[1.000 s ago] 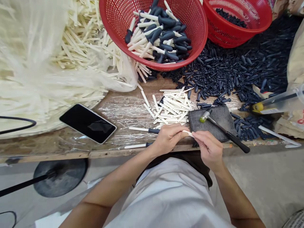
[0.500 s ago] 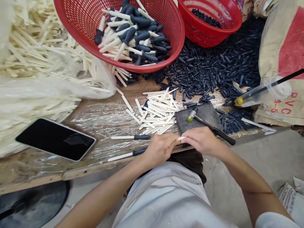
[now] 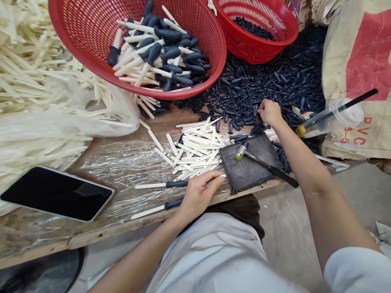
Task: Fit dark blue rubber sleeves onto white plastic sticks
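Note:
My left hand (image 3: 202, 190) is closed in a pinch at the table's front edge, with the pale tip of a white plastic strip (image 3: 224, 176) poking out past its fingers. Over the front of the heap of dark blue plastic handle pieces (image 3: 241, 87), my right hand (image 3: 270, 112) has its fingers pressed together; what lies between them cannot be made out. Behind my left hand spreads a pile of white strips (image 3: 198, 150). Two white strips with dark handles fitted, an upper one (image 3: 177, 184) and a lower one (image 3: 173, 203), lie to its left.
A hammer (image 3: 259, 161) rests on a dark square pad (image 3: 235, 179). One red basket (image 3: 67, 24) holds handled strips; another red basket (image 3: 256, 53) holds small dark pieces. A phone (image 3: 58, 193), a clear cup (image 3: 330, 116), a woven sack (image 3: 339, 49) and bagged strips (image 3: 27, 118) surround the work area.
My right hand has left the white strip and moved up and away to the dark handle pieces. My left hand keeps the strip. The whole view has shifted slightly.

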Available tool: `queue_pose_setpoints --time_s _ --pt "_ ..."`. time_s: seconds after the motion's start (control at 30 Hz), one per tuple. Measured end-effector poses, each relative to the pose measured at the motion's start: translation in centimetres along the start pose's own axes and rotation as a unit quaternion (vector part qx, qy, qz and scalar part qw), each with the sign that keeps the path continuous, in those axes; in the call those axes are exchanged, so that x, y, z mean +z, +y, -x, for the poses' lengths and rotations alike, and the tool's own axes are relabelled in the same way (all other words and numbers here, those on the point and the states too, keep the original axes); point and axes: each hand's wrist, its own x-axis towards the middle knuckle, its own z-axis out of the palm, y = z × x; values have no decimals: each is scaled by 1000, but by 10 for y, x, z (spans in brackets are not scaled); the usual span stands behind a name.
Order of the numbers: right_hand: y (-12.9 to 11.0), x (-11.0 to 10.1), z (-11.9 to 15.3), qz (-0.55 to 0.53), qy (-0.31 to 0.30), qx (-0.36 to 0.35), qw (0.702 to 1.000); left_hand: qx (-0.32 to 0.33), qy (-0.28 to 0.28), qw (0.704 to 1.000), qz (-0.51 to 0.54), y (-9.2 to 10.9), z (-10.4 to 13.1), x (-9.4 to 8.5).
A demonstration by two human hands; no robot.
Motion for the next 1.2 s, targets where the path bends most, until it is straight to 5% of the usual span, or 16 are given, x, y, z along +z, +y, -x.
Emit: queue_pose_setpoints --time_s 0.13,0.23,0.43,0.57,0.73,0.97,1.1,1.2 --pt "-7 -2 20 -22 20 -31 999 -32 20 999 37 -3 -2 0" --pt "-18 -13 48 -166 19 -17 986 -43 28 996 72 -4 -3 1" --pt "-62 -36 134 -554 -145 60 818 -26 8 999 18 6 -4 10" --pt "-83 -28 184 -598 -168 73 780 29 10 995 -98 9 -5 21" --pt "-76 -16 209 -575 -159 37 801 100 32 988 -113 3 -7 21" --pt "-60 -25 222 -359 -99 -165 913 76 -37 995 -60 2 -7 16" --pt "-62 -34 231 -291 -56 -253 921 95 -60 992 -55 6 -7 15" --pt "-61 -33 237 -331 -76 -216 915 94 -80 991 -55 10 -8 15"
